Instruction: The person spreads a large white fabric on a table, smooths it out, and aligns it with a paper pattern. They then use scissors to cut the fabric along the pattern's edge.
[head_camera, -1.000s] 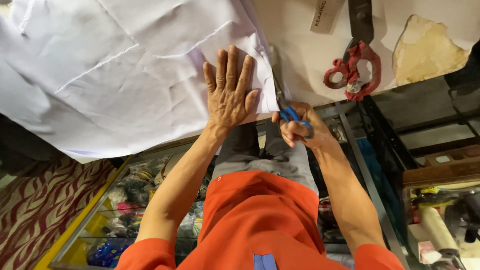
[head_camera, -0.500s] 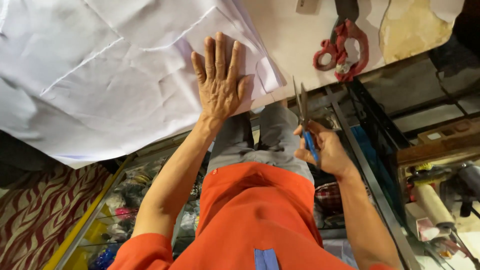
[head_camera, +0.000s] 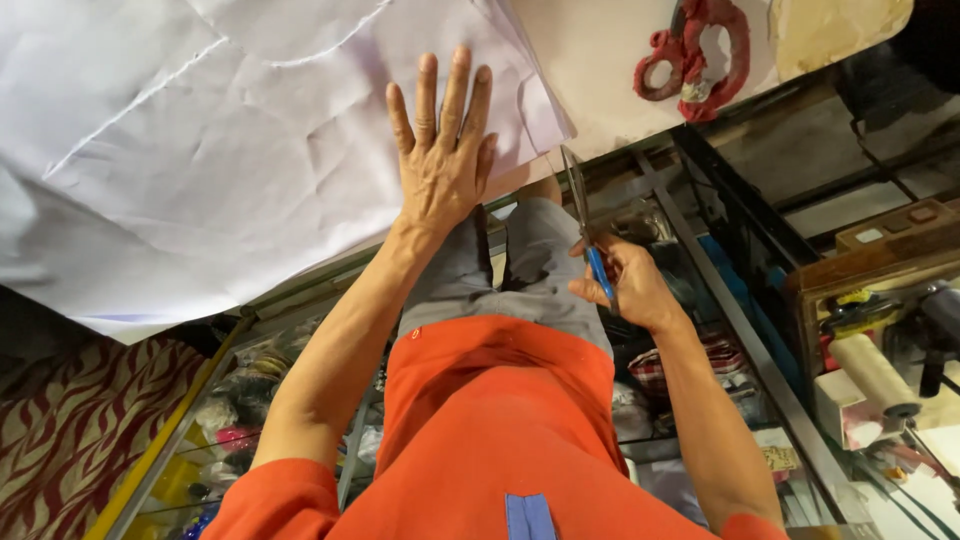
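Observation:
My left hand (head_camera: 442, 150) lies flat, fingers spread, on a large sheet of creased white cloth (head_camera: 200, 130) spread over a pale table (head_camera: 600, 70). My right hand (head_camera: 625, 285) is held below the table edge, over my lap, and grips small blue-handled scissors (head_camera: 585, 225). Their closed blades point up toward the table edge near the cloth's corner. The blades are apart from the cloth.
Big red-handled shears (head_camera: 700, 55) lie on the table at the upper right, next to a tan paper piece (head_camera: 835, 30). Dark metal frames (head_camera: 740, 220), boxes and a roller (head_camera: 875, 370) crowd the right. Shelves of bundled goods and a patterned rug (head_camera: 60, 430) lie below left.
My right hand has drawn the scissors back from the cloth edge toward my lap. My left hand stays pressed on the cloth. The view has shifted slightly.

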